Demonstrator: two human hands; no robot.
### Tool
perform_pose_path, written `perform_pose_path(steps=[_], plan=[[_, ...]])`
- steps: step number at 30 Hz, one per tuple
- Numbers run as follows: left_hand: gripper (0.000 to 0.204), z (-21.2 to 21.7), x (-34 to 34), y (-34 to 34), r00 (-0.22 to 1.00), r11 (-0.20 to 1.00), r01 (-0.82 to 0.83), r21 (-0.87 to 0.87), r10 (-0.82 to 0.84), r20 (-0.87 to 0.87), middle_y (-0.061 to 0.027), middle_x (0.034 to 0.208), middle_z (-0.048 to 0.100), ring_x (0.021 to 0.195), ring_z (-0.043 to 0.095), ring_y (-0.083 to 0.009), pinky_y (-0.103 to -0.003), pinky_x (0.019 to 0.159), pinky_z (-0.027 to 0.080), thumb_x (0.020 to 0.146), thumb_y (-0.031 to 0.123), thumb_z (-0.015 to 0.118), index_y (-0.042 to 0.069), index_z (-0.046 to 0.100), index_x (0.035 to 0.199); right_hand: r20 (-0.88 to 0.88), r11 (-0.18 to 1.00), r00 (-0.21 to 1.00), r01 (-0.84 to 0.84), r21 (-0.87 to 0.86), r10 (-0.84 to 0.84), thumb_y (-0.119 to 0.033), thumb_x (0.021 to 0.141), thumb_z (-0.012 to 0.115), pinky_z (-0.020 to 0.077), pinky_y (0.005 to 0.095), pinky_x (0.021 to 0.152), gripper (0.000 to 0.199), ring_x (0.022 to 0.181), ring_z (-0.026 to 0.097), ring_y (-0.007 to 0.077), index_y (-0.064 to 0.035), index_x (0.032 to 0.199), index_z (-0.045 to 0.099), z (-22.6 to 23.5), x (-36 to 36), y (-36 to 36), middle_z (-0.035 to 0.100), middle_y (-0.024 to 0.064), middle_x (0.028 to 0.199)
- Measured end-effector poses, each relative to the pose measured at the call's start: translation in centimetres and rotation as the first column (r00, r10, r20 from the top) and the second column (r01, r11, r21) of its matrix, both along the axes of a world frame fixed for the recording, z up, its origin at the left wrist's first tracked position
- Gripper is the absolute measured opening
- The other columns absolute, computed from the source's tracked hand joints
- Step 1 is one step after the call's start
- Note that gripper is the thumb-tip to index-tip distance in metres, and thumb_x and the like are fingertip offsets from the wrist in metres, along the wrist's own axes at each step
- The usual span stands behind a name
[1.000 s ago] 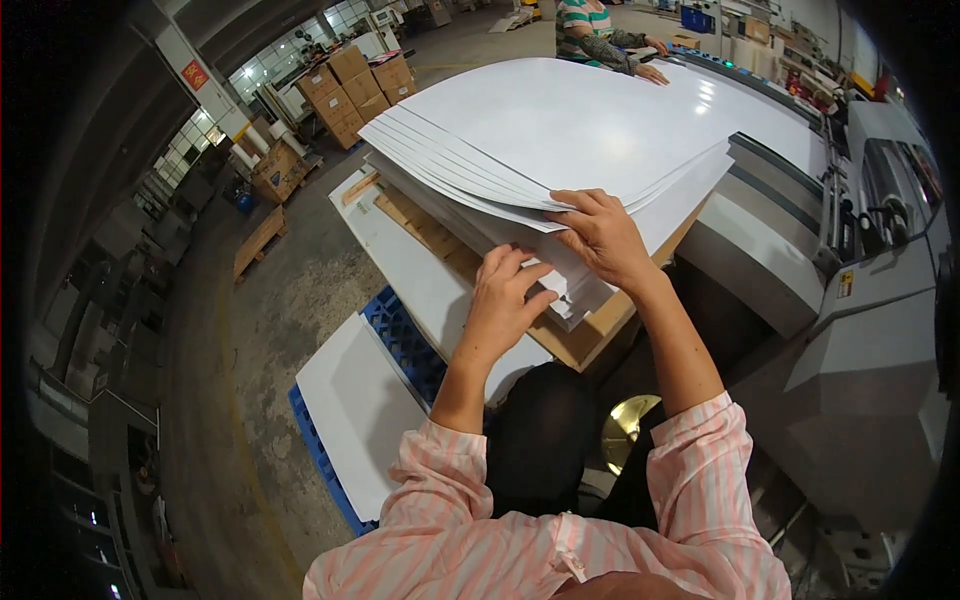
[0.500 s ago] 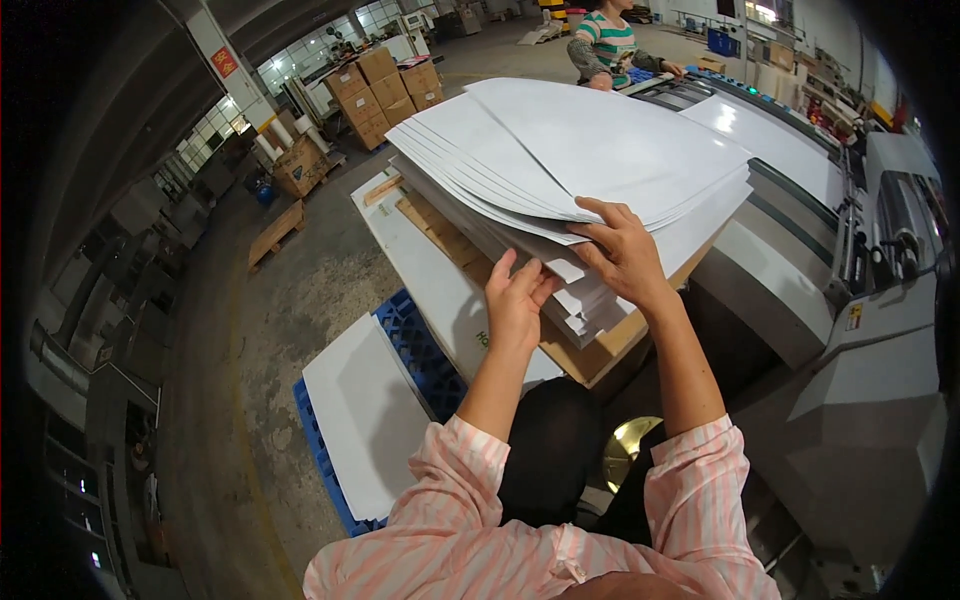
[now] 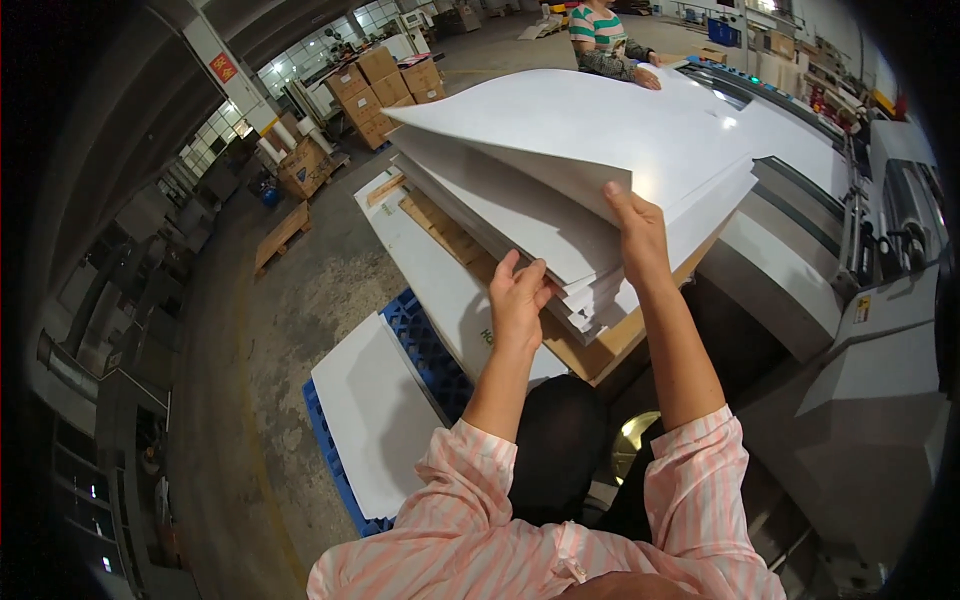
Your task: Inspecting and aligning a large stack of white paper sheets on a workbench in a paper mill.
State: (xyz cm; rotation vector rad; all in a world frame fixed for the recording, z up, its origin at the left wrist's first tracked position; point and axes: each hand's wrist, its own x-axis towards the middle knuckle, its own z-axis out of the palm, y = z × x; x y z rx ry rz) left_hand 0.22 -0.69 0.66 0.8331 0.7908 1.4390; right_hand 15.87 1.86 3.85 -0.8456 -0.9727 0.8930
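A tall stack of large white sheets point(image 3: 500, 200) lies on a wooden board in front of me. My right hand point(image 3: 643, 232) pinches the near corner of a lifted white sheet point(image 3: 570, 120), thumb on its upper edge. That sheet bows up from the stack, leaving a dark wedge-shaped gap below it. Whether it is one sheet or a few together, I cannot tell. At the stack's near left edge is my left hand point(image 3: 519, 300), open, fingers spread and fingertips close to the paper edges. Nothing shows in its palm.
Right of the stack stands a grey machine point(image 3: 770, 270) with rollers. A co-worker point(image 3: 605, 45) in a striped top has a hand at the sheet's far edge. A smaller white stack point(image 3: 370, 420) rests on a blue pallet point(image 3: 418, 340) at lower left. Cardboard boxes point(image 3: 385, 90) stand farther back.
My right hand has raised the sheet's near corner, and the gap under it has widened. My left hand has hardly moved. The co-worker's hand has come onto the sheet's far edge.
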Motion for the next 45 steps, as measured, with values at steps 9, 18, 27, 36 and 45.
perform_pose_path(steps=[9, 18, 27, 36, 45], plan=[[0.013, 0.5, 0.4, -1.0, 0.995, 0.995, 0.091, 0.039, -0.092, 0.028, -0.0031, 0.079, 0.057, 0.071, 0.054, -0.0098, -0.025, 0.064, 0.045, 0.087, 0.013, 0.055, 0.0, 0.058, 0.086, 0.845, 0.937, 0.44, -0.025, 0.35, -0.304, -0.015, 0.081, 0.059, 0.0456, 0.0332, 0.071, 0.015, 0.081, 0.057, 0.0262, -0.0032, 0.086, 0.066, 0.3, 0.3, -1.5, 0.064, 0.0064, 0.091], [0.008, -0.5, 0.4, -0.4, 0.995, 0.989, 0.094, 0.11, -0.092, -0.023, 0.0001, 0.079, 0.056, 0.071, 0.051, -0.0072, -0.023, 0.067, 0.043, 0.085, 0.008, 0.052, 0.002, 0.057, 0.084, 0.772, 0.772, 0.262, -0.128, 0.622, -0.579, 0.004, 0.063, 0.06, 0.0479, 0.0315, 0.067, 0.039, 0.081, 0.058, 0.0201, -0.0118, 0.098, 0.063, 1.9, -1.1, -3.4, 0.061, 0.0027, 0.104], [0.033, -1.0, -0.4, -0.3, 0.995, 0.986, 0.094, 0.141, -0.089, -0.044, -0.0042, 0.101, 0.055, 0.087, 0.052, -0.0094, -0.027, 0.073, 0.047, 0.09, 0.009, 0.048, 0.004, 0.048, 0.123, 0.847, 0.844, 0.306, -0.191, 0.502, -0.435, -0.006, 0.072, 0.061, 0.0443, 0.0334, 0.077, 0.027, 0.089, 0.054, 0.0232, -0.0095, 0.098, 0.064, 1.7, 0.5, -3.9, 0.056, 0.0046, 0.114], [0.042, -0.2, 0.0, -0.5, 0.993, 0.988, 0.098, 0.118, -0.104, 0.048, 0.0013, 0.085, 0.051, 0.078, 0.053, -0.0063, -0.022, 0.07, 0.05, 0.084, -0.002, 0.052, 0.004, 0.046, 0.125, 0.837, 0.856, 0.316, -0.122, 0.502, -0.446, -0.011, 0.076, 0.062, 0.0436, 0.033, 0.076, 0.025, 0.089, 0.053, 0.0226, -0.0116, 0.101, 0.062, 1.2, 0.5, -3.4, 0.056, 0.0037, 0.114], [0.05, -0.4, 0.2, -0.5, 0.999, 0.988, 0.035, 0.152, -0.041, 0.034, -0.0052, 0.089, 0.054, 0.079, 0.053, -0.0113, -0.027, 0.067, 0.049, 0.085, 0.005, 0.056, 0.004, 0.035, 0.131, 0.831, 0.86, 0.325, -0.09, 0.502, -0.451, -0.013, 0.075, 0.063, 0.0432, 0.0333, 0.077, 0.024, 0.093, 0.052, 0.0229, -0.0127, 0.1, 0.063, 1.3, 0.2, -3.3, 0.054, 0.0036, 0.117]])
